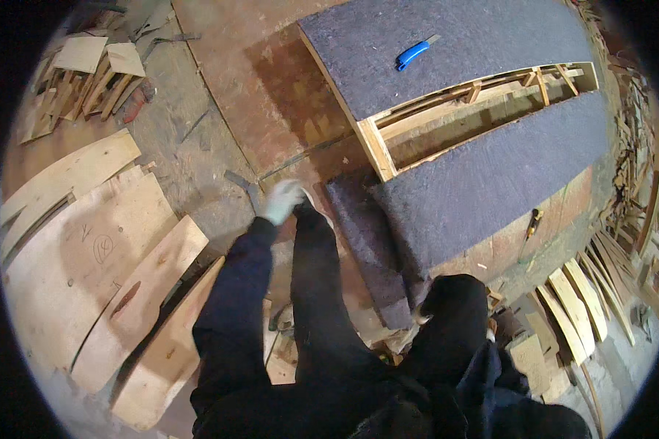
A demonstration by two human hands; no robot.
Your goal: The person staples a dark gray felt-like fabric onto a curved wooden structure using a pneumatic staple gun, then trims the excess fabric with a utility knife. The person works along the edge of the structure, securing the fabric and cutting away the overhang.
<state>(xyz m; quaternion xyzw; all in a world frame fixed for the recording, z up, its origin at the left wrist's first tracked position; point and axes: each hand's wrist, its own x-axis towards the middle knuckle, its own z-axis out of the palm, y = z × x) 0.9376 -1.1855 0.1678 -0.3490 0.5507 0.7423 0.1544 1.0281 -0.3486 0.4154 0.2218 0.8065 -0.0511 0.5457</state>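
Observation:
My left hand (284, 201), in a whitish glove, is beside my outstretched left leg (315, 271). It is blurred, so I cannot make out its fingers or anything in them. My right hand does not show; only dark clothing appears on that side. In front of me lies a wooden frame (377, 150) covered with dark grey felt (490, 175), with a long slot showing bare slats inside. On the felt's far part rests a blue utility knife (415, 55), its blade out. A loose flap of felt (366, 241) hangs down at the frame's near left side.
Curved plywood panels (88, 263) lie at the left, with a stack of wood offcuts (88, 84) behind them. A tool with a yellow and black handle (534, 223) lies right of the frame. Curved wooden strips (567, 311) and scrap wood (637, 161) fill the right side.

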